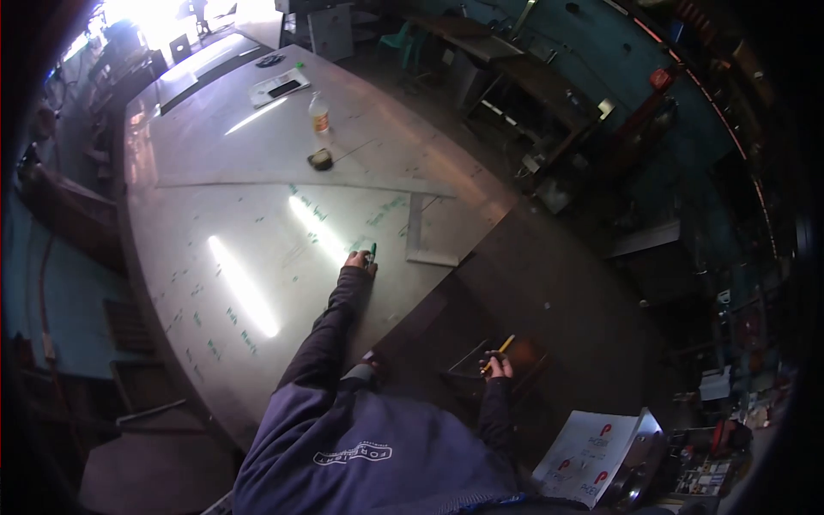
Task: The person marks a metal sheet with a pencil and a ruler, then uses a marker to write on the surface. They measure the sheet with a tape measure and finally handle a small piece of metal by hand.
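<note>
My left hand (361, 261) reaches out over a large metal sheet (206, 215) and is closed around a green marker (373, 251). Green handwriting (384, 212) covers the sheet just beyond that hand and also farther left. To the right of the marker lies a flat L-shaped metal strip (415, 227). Closer to my body, my right hand (498, 366) grips a slim yellow pencil (508, 343) beyond the sheet's edge, above a darker brown surface (549, 343).
A tape measure (320, 160) and a plastic bottle (318, 113) stand farther up the sheet. Beyond them are a phone (284, 87) and a dark coil (269, 61). A printed white wrapper (585, 455) sits at the lower right. Workbenches (515, 64) line the far side.
</note>
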`<state>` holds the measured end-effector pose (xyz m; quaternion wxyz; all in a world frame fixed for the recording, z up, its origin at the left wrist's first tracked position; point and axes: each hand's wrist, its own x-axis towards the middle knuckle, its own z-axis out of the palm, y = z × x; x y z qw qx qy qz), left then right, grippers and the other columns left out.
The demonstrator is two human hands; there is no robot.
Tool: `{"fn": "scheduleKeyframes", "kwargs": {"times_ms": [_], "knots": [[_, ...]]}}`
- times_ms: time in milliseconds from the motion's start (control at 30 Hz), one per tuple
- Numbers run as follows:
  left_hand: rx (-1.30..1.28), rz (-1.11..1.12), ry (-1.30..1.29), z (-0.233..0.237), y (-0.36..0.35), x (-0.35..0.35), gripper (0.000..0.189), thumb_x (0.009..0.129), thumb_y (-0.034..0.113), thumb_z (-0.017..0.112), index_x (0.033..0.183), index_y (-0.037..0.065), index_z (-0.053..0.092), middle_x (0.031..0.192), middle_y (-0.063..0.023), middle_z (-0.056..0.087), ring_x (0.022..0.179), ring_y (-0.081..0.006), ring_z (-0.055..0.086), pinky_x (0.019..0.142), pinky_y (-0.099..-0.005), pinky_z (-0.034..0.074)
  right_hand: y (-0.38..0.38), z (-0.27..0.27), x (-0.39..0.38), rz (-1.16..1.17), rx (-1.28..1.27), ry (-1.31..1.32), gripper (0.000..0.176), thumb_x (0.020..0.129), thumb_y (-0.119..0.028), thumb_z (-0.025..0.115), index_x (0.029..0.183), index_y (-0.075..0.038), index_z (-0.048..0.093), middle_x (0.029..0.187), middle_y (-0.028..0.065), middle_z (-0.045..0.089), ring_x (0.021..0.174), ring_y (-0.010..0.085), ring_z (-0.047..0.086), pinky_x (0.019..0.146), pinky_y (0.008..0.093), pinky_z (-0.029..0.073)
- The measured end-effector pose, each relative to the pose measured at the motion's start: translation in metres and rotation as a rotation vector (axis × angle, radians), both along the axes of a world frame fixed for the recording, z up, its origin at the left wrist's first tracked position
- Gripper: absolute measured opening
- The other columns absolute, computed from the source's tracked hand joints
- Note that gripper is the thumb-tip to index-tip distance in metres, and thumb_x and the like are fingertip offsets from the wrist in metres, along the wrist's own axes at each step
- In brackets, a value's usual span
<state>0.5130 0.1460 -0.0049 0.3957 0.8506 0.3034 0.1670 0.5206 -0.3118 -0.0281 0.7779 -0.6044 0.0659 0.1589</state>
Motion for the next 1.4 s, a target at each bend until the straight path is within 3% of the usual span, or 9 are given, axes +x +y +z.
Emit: {"fn": "scheduleKeyframes", "kwargs": {"times_ms": [267,500,600,733,833,900,1067,1300,1400], "knots": [[-0.061,0.022,-0.397,0.014,0.006,0.059,0.034,0.081,0.023,0.069,0.107,0.003,0.063,0.099,-0.0153,0.064,0.085,-0.0278,0.065,0.076,-0.0348,0.052,0.158,0.087,0.093,0.309,-0.016,-0.275,0.022,0.086,0.009,0.052,0.096,-0.006,0.039,0.101,0.0228,0.063,0.086,0.0232,0.066,0.073,0.0363,0.058],[-0.911,-0.318,-0.324,0.056,-0.022,-0.002,0.042,0.094,0.026,0.055,0.125,-0.002,0.052,0.114,-0.0095,0.063,0.1,-0.0164,0.059,0.089,-0.0289,0.045,0.287,0.104,0.11,1.057,-0.24,-0.138,0.025,0.083,0.0,0.065,0.092,-0.007,0.043,0.099,0.017,0.067,0.083,0.0193,0.068,0.067,0.0294,0.054],[-1.077,-0.08,-0.378,0.05,-0.032,-0.017,0.036,0.096,0.022,0.053,0.121,-0.004,0.054,0.109,-0.0087,0.064,0.1,-0.0156,0.059,0.09,-0.0277,0.046,0.34,0.106,0.123,1.405,-0.369,-0.483,0.036,0.076,-0.01,0.073,0.108,-0.007,0.055,0.095,0.0105,0.068,0.089,0.0156,0.066,0.077,0.0289,0.053],[-0.805,0.52,-0.518,0.019,-0.035,-0.042,0.036,0.099,0.03,0.046,0.115,0.0,0.058,0.096,-0.0089,0.066,0.086,-0.0169,0.064,0.079,-0.0295,0.051,0.41,0.066,0.169,1.831,-0.239,-0.78,0.024,0.077,-0.024,0.072,0.094,-0.008,0.066,0.083,0.0097,0.068,0.074,0.0223,0.066,0.07,0.0329,0.052],[-0.642,1.034,-0.578,0.041,-0.05,-0.074,0.028,0.097,0.028,0.049,0.109,0.005,0.061,0.063,0.0045,0.046,0.049,-0.004,0.042,0.042,-0.0207,0.037,0.492,0.045,0.222,1.613,-0.317,-0.953,0.028,0.071,-0.022,0.073,0.094,-0.008,0.065,0.081,0.0136,0.067,0.076,0.0271,0.066,0.071,0.0342,0.053],[-0.571,1.257,-0.504,0.05,-0.071,-0.098,0.023,0.096,0.023,0.052,0.101,0.003,0.063,0.06,0.0048,0.045,0.047,-0.0025,0.037,0.04,-0.019,0.029,0.561,0.027,0.266,1.391,-0.357,-1.257,0.038,0.069,-0.021,0.072,0.104,-0.009,0.061,0.093,0.0159,0.065,0.085,0.0319,0.064,0.076,0.0376,0.052],[-0.63,1.577,-0.49,0.058,-0.14,-0.119,0.018,0.092,0.022,0.059,0.094,0.005,0.065,0.06,0.0041,0.047,0.046,-0.0025,0.038,0.039,-0.0185,0.026,0.697,0.019,0.303,1.179,-0.675,-1.557,0.087,0.061,-0.038,0.08,0.135,-0.024,0.038,0.142,0.0158,0.031,0.126,0.0389,0.034,0.1,0.0522,0.037],[-0.546,1.508,-0.631,0.079,-0.157,-0.086,0.021,0.092,0.015,0.058,0.096,-0.006,0.062,0.073,-0.009,0.06,0.061,-0.0165,0.059,0.06,-0.0291,0.052,0.753,0.024,0.291,1.447,-1.052,-1.637,0.088,0.067,-0.038,0.073,0.14,-0.015,0.03,0.124,0.0207,0.05,0.112,0.0383,0.051,0.097,0.0432,0.042],[-0.514,1.425,-0.701,0.089,-0.15,-0.07,0.027,0.092,0.019,0.059,0.101,-0.007,0.06,0.083,-0.0144,0.065,0.077,-0.024,0.067,0.073,-0.0329,0.055,0.736,0.006,0.282,1.432,-0.459,-1.415,0.084,0.07,-0.038,0.074,0.137,-0.006,0.035,0.105,0.0208,0.059,0.097,0.0329,0.06,0.085,0.0402,0.049]]}}
